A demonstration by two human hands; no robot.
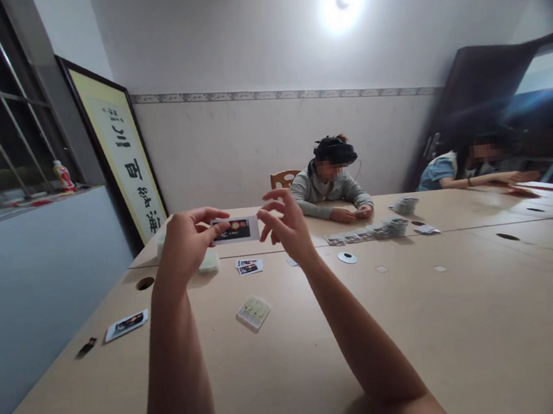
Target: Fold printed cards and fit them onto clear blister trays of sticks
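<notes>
Between thumb and fingers, my left hand (pixel 190 241) holds a small white-edged card (pixel 235 230) with a dark printed panel, raised above the table. Close by the card's right edge is my right hand (pixel 283 225), its fingers spread and curved; whether a fingertip touches the edge I cannot tell. Below the hands, a few similar printed cards (pixel 249 267) lie overlapping on the table. Nearer to me lies a clear square packet (pixel 254 312) with pale greenish contents. A pale stack (pixel 209 263) sits partly behind my left wrist.
On the left lie another printed card stack (pixel 126 325) and a small dark piece (pixel 87 347), near a cable hole (pixel 145 283). A white oval disc (pixel 347 258) and rows of packets (pixel 367 232) lie to the right. Two people (pixel 328 180) sit at the far side.
</notes>
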